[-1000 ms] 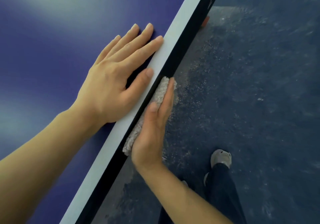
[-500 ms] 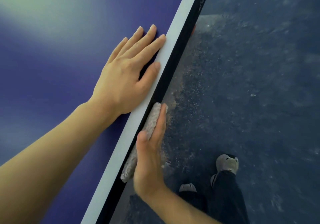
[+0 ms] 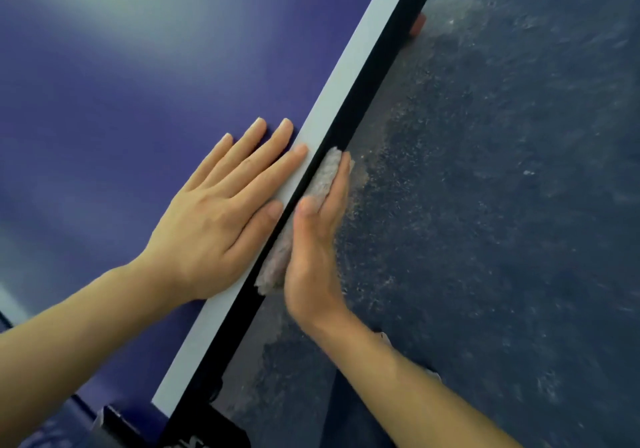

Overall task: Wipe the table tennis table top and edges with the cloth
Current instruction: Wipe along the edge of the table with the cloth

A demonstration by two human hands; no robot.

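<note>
The right hand [image 3: 311, 250] has slid forward along the black edge [image 3: 381, 63] of the table. Half a second ago it trailed behind the left hand's [image 3: 214, 219] thumb, nearer the person. Now it sits level with that hand, its fingertips about even with the left forefinger's tip. A second ago the two hands stood in much the same relation, so this looks like a back-and-forth rubbing stroke, not one long pass.

The right hand is flat, with straight fingers and the thumb lying along the top. It presses the folded grey cloth [image 3: 320, 179] sideways against the edge. The cloth is sandwiched between the palm and the edge, poking out past the fingertips and behind the heel of the hand.

The left hand has stayed spread flat, palm down, on the blue table top [image 3: 121, 101] just inboard of the right hand. Its forefinger and thumb lie over the white line [image 3: 349, 76], and it holds nothing. It seems to be bracing the person.

Behind the wrists the white line ends, probably at the table's corner, though that part is dark. If so, this stretch of edge is nearly covered towards the near end. The long run ahead of the fingers, above the speckled floor [image 3: 485, 205], probably remains to be wiped.
</note>
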